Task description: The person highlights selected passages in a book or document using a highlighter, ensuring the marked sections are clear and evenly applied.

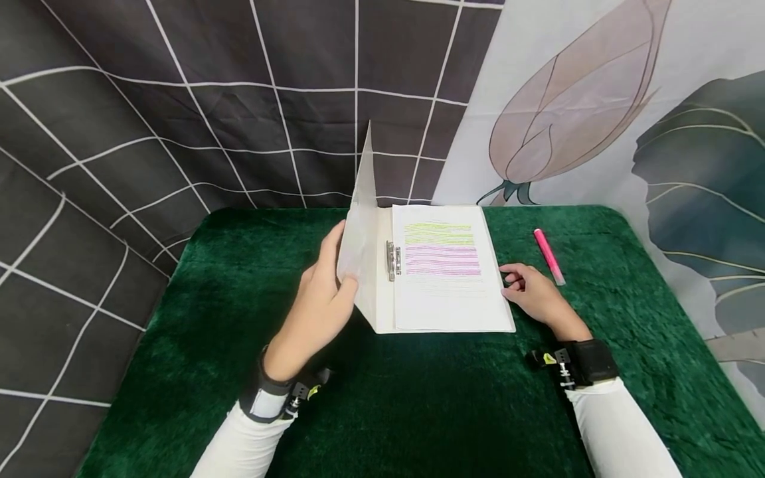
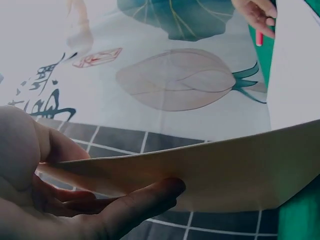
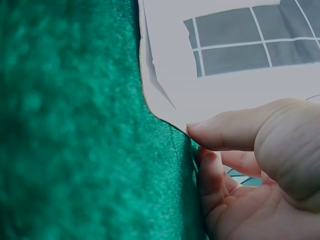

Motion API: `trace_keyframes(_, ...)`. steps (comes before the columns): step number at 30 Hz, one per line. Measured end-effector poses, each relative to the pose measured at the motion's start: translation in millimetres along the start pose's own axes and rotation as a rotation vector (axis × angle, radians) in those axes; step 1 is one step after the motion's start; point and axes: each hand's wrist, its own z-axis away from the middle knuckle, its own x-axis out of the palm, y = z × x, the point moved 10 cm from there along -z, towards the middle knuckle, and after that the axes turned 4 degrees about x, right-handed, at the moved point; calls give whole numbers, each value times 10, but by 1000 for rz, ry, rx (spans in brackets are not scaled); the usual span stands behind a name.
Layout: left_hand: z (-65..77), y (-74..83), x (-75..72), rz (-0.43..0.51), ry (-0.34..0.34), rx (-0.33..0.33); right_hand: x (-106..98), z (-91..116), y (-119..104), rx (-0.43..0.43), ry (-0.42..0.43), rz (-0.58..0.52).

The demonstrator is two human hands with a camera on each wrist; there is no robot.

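A white folder (image 1: 384, 312) lies spread on the green cloth, its left cover (image 1: 361, 226) standing nearly upright. My left hand (image 1: 319, 299) grips that cover by its outer edge, thumb on the inner face and fingers behind; the left wrist view shows the cover (image 2: 225, 165) between thumb and fingers. Inside the folder, beside a metal clip (image 1: 391, 261), are white sheets (image 1: 442, 305) with text lines marked yellow-green and pink. At the folder's right edge, my right hand (image 1: 538, 295) holds the rim lightly between thumb (image 3: 225, 131) and curled fingers.
A pink highlighter (image 1: 548, 255) lies on the green cloth (image 1: 239, 265), just beyond the right hand. Behind the table hang a dark grid-patterned cloth (image 1: 311, 53) and a white one with a flower print (image 1: 568, 106).
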Motion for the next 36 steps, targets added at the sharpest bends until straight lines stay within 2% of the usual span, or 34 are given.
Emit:
trace_keyframes(9, 27, 78, -339, -16, 91, 8, 23, -30, 40, 19, -10, 0)
trace_keyframes(14, 42, 3, -472, -11, 92, -29, 30, -30, 37, 14, -12, -5)
trace_keyframes(21, 73, -237, -603, 6, 42, -127, 23, -11, 22, 9, -7, -5)
trace_keyframes(27, 120, -520, -716, 90, 38, -215, 34, -22, 25, 9, -11, 4)
trace_keyframes(32, 155, -708, -771, 145, 39, -239, 20, -22, 36, 12, -5, 10)
trace_keyframes(36, 180, -870, -785, 151, 26, -253, 22, -18, 31, 7, -8, 6)
